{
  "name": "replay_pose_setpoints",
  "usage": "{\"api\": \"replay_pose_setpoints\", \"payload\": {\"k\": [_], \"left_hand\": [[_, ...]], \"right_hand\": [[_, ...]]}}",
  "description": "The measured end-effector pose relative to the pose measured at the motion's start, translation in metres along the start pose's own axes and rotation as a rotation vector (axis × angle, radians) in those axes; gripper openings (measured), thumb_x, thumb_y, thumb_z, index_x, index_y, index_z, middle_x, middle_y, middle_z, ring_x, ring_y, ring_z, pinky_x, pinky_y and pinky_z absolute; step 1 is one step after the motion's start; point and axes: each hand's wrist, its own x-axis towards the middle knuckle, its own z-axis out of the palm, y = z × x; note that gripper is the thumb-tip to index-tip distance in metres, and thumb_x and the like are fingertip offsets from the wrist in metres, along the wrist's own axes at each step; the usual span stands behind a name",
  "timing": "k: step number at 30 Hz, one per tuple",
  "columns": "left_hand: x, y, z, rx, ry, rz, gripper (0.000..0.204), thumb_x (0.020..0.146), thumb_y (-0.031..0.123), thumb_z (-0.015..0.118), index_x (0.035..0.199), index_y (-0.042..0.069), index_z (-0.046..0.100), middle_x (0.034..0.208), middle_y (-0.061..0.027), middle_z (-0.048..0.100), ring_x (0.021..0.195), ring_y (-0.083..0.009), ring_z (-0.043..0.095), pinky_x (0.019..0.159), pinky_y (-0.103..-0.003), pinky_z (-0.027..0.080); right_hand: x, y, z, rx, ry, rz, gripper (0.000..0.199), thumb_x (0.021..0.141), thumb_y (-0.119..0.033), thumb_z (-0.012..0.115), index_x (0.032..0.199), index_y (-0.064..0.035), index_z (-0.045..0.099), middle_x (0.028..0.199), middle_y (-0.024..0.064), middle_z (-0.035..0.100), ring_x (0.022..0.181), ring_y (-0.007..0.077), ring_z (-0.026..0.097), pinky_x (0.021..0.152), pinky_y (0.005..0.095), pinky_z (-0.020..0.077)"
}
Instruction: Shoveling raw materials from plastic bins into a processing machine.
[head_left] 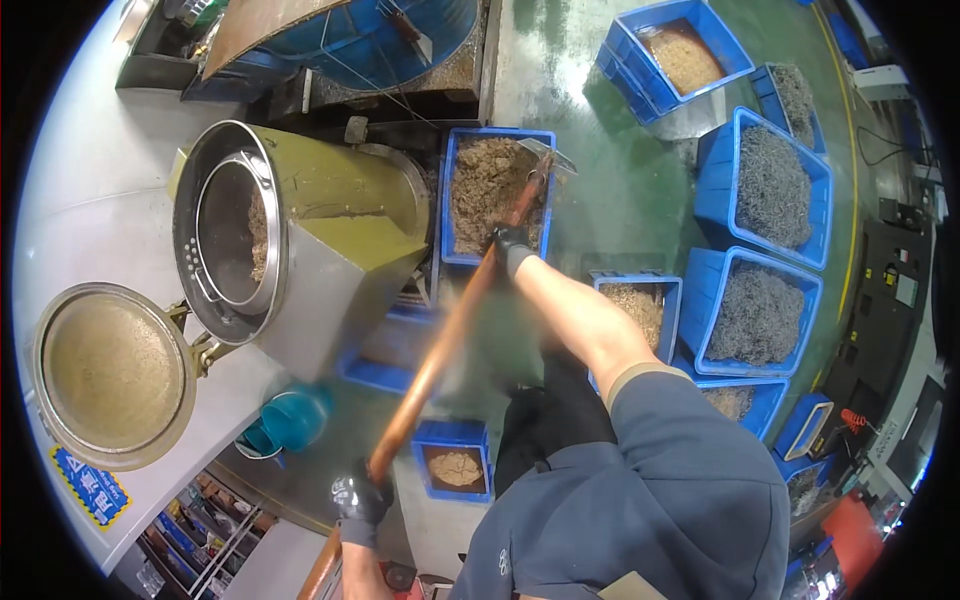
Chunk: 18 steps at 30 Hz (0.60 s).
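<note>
Nearest the camera, the dark grey shirt of the wearer was seen, with both arms reached past it. The shaft of a long-handled tool was gripped by both hands, set well apart: the black-gloved left hand was closed around it low down, and the black-gloved right hand was closed around it nearer the head. The shaft was slanted up and to the right, and its metal head was held at the upper right corner of a blue crate, partly over the rim; whether the brown, crumbly material inside was touched could not be told. If the head were dragged sideways, the rim could be caught and the crate shifted, or clumps could be spilled onto the glossy green floor, where footing might then be lost. Beside the crate, an olive drum machine was left with its round lid swung open; by a wide swing of the shaft, its mouth could be knocked. Farther right, crates of grey shavings were ranged.
</note>
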Motion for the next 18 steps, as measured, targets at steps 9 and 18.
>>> {"api": "replay_pose_setpoints", "payload": {"k": [9,18], "left_hand": [[-0.064,-0.004,-0.138,0.476,0.019,-0.192,0.027,0.073,0.017,0.067,0.098,0.008,0.063,0.086,-0.0165,0.067,0.082,-0.0363,0.064,0.071,-0.048,0.050],[0.030,0.036,-0.216,1.082,0.251,0.273,0.041,0.083,0.017,0.053,0.123,0.009,0.057,0.083,-0.0074,0.059,0.080,-0.0240,0.059,0.074,-0.042,0.047]], "right_hand": [[-0.077,0.099,0.077,0.891,-0.307,0.388,0.022,0.090,-0.022,0.062,0.106,-0.0072,0.059,0.084,0.0106,0.059,0.075,0.0282,0.062,0.064,0.0459,0.0518],[-0.209,-0.026,0.010,0.292,-0.291,0.425,0.038,0.094,-0.027,0.053,0.124,-0.0049,0.049,0.100,0.0151,0.053,0.096,0.0264,0.059,0.078,0.0449,0.0508]]}}
